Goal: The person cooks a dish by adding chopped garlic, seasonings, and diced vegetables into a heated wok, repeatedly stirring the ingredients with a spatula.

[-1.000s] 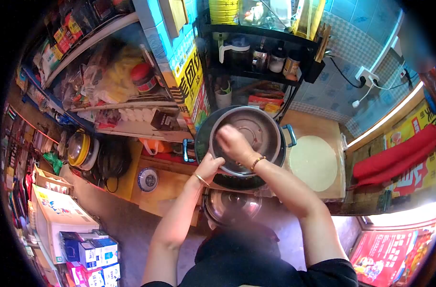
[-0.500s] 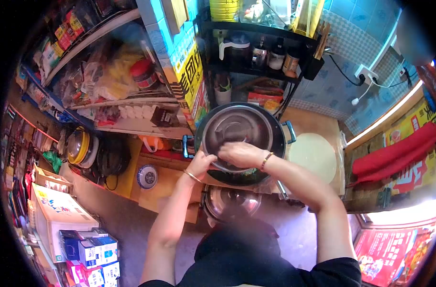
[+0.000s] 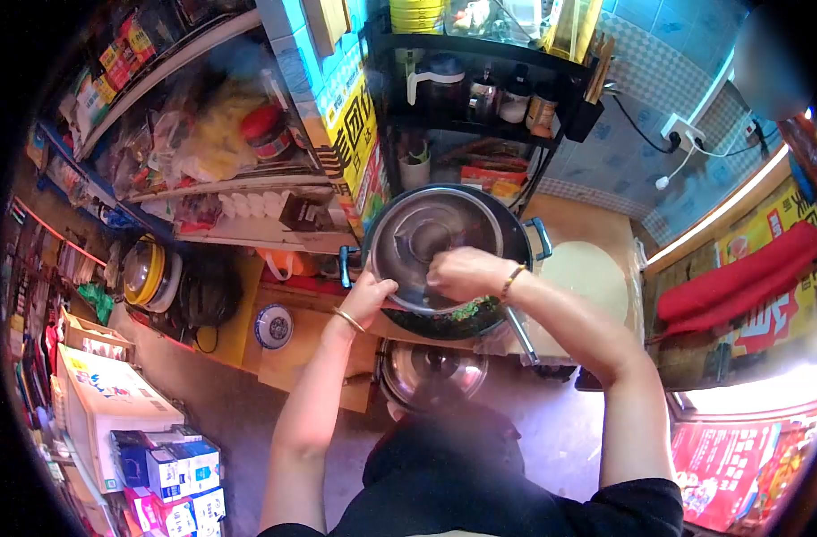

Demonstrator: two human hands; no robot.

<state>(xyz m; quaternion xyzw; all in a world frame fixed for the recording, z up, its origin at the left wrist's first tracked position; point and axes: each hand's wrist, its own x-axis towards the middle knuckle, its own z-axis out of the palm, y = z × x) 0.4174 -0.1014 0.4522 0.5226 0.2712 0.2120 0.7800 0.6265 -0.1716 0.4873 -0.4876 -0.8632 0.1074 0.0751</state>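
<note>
A shiny round metal basin (image 3: 399, 237) is tilted over a dark wok (image 3: 518, 251) with blue side handles. My left hand (image 3: 369, 297) grips the basin's near-left rim, thumb on top. Over the inside of the basin, my right hand (image 3: 473, 274) has its fingers curled inward; whatever they hold, if anything, is hidden. Chopped green food (image 3: 466, 311) shows in the wok below the basin's near edge. A metal utensil handle (image 3: 521, 336) sticks out of the wok toward me, under my right forearm.
Right of the wok lies a pale round board (image 3: 587, 282). Behind stands a black rack (image 3: 480, 130) with jars and bottles. A blue-patterned bowl (image 3: 274, 327) sits at left, and a lidded metal pot (image 3: 433, 371) is below the counter edge. Shelves (image 3: 238, 192) fill the left.
The basin has shifted slightly left and away from me, uncovering more green food. My right hand has moved a little right and up, its fingers now more curled. The left hand still grips the rim.
</note>
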